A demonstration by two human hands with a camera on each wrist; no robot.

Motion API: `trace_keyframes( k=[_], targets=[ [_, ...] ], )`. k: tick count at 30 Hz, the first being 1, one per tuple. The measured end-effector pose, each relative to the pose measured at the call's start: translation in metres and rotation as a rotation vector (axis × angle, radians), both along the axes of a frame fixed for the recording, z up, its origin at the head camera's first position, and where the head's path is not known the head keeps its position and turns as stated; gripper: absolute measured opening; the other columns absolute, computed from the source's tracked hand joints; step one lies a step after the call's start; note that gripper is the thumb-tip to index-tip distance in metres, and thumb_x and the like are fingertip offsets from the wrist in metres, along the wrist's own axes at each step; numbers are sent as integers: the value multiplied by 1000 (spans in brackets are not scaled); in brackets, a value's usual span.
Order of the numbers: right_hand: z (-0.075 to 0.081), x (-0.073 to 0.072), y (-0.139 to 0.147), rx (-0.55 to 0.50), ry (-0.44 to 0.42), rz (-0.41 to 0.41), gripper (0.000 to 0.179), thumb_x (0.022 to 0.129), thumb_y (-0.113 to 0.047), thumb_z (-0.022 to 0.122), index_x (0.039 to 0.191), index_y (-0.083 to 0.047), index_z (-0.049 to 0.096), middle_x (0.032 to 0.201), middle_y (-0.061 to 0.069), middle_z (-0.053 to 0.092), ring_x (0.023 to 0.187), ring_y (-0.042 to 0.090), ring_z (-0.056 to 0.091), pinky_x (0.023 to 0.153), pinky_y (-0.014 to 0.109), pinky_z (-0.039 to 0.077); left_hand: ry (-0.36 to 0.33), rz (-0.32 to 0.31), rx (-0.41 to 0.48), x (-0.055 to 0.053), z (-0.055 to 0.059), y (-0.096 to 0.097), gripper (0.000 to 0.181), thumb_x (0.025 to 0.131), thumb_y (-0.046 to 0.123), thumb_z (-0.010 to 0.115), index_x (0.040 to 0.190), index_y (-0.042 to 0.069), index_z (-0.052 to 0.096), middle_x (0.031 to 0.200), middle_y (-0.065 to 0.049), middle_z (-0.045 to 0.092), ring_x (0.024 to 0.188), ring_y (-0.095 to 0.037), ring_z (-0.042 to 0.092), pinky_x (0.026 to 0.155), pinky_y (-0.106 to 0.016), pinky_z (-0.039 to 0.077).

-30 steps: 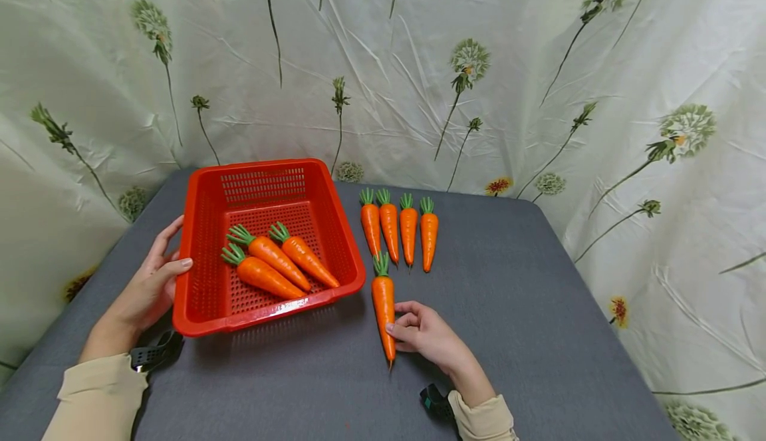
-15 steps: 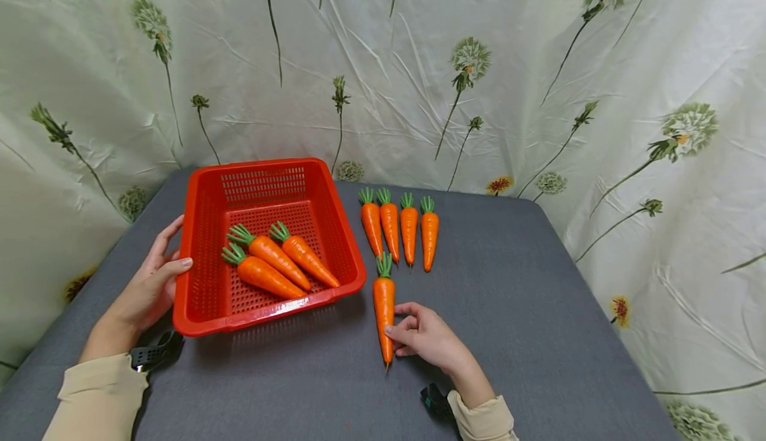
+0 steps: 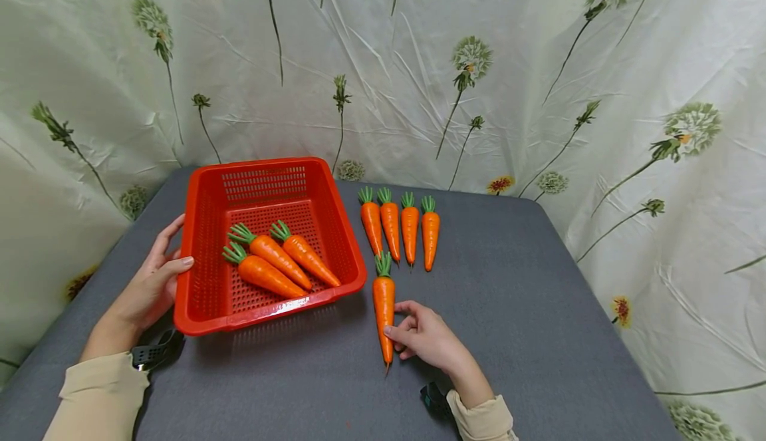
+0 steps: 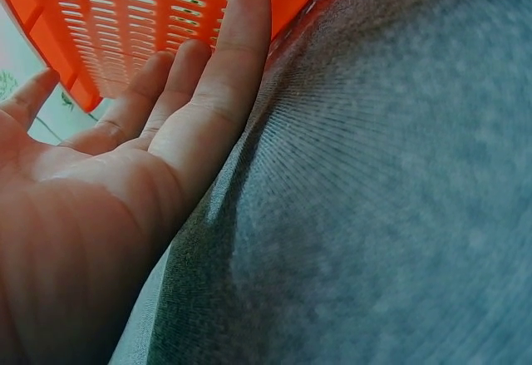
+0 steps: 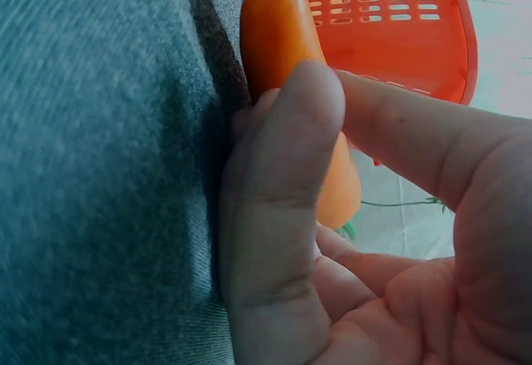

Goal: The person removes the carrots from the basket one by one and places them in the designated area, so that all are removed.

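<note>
My left hand (image 3: 143,288) holds the left side of a red plastic basket (image 3: 332,228), thumb on the rim and fingers along the slotted outer wall (image 4: 125,16). Three orange carrots (image 3: 302,258) with green tops lie inside it. Right of the basket, my right hand (image 3: 427,341) pinches another carrot (image 3: 383,301) near its narrow end. That carrot's green top points away from me and reaches the tips of a row of carrots behind it. In the right wrist view, the thumb and fingers (image 5: 283,207) cover part of the carrot, close over the cloth.
Several carrots (image 3: 390,231) lie side by side in a row at the back of the table (image 3: 509,308), their green tops facing away. A grey cloth covers the tabletop. A white curtain (image 3: 383,62) with dandelion prints hangs behind and to the right.
The carrot in my right hand has turned slightly, its narrow tip shifting a little left. My left hand and the basket stay where they were.
</note>
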State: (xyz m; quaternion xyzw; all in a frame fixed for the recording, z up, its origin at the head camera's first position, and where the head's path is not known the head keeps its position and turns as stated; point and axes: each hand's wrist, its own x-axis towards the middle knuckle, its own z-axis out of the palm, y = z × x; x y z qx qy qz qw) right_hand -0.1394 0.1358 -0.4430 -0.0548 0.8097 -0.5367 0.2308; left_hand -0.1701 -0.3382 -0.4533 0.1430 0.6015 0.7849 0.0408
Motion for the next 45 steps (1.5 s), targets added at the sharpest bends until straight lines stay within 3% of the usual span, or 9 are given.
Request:
trace_keyframes(
  k=[16,45],
  targets=[
    [-2,-1,2,85,101,44,61,93,-30,72,142,-2,48,79,2,68,58,16,61,57,34,55,3,-4,24,-1,-1,0,72,103,0,36,161,33,7,134,-1,52,107,-15,70,79,-38,62],
    [0,-5,-1,120,136,62,63,93,-30,72,142,0,48,82,3,67,61,13,58,56,28,50,7,5,18,-1,-1,1,71,104,0,36,160,32,8,134,-1,53,105,-16,71,78,-37,62]
  ],
)
